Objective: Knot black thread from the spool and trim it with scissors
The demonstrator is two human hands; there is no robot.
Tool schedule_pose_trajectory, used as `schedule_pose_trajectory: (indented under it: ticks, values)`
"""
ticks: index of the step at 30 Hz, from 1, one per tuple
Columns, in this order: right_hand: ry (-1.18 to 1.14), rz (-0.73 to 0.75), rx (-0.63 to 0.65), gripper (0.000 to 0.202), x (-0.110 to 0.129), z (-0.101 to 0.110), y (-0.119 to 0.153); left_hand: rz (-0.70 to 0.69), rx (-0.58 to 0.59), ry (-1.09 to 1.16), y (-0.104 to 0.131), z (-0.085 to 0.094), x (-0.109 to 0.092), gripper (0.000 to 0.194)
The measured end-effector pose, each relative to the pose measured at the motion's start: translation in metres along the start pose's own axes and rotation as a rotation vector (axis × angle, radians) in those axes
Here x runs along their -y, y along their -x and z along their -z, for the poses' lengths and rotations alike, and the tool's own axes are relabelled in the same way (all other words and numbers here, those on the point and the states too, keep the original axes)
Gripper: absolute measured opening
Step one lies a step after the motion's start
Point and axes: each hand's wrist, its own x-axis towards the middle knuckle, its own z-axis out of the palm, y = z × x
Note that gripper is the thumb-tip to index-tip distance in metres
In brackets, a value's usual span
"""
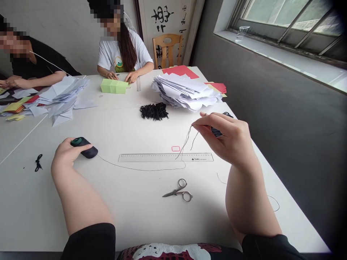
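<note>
My left hand is wrapped round a spool of black thread at the left of the white table. From the spool a thin thread runs in a curve to the right, below a clear ruler. Raised above the ruler's right part, my right hand pinches thin dark strands that hang from its fingertips. Small scissors lie partly spread below the ruler. Just above the ruler is a red paper clip.
A black thread bundle lies mid-table, before a tall stack of white papers. Two people sit across, one by a folded green paper. A knotted black cord lies far left. More papers pile at the left.
</note>
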Motion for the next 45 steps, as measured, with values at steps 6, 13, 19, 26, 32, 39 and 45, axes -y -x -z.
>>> schedule_pose_trajectory:
  ticks: [6,13,19,26,32,39,45]
  values:
    - [-0.051,0.091,-0.045,0.019,-0.003,-0.006,-0.003,0.184,0.090,0.032,0.012,0.006,-0.012,0.065]
    - [-0.085,0.110,0.006,0.017,-0.002,-0.011,-0.003,0.020,-0.286,0.146,0.027,0.012,-0.041,0.067]
    - [-0.149,0.146,0.033,0.017,0.003,-0.020,-0.004,-0.665,0.261,0.897,0.092,-0.030,-0.125,0.027]
    - [-0.204,0.175,0.080,0.018,0.009,-0.027,-0.004,-0.889,0.866,0.748,0.141,-0.068,-0.164,0.019]
    - [-0.132,0.103,-0.112,0.019,0.004,-0.024,-0.003,-0.897,0.719,0.462,0.114,-0.080,-0.147,0.018]
    - [-0.124,0.076,-0.247,0.020,0.002,-0.022,-0.004,-0.717,0.582,-0.076,0.091,-0.072,-0.124,0.034]
    - [-0.149,0.171,-0.002,0.018,0.006,-0.027,-0.003,-0.786,0.650,0.699,0.127,-0.060,-0.153,0.033]
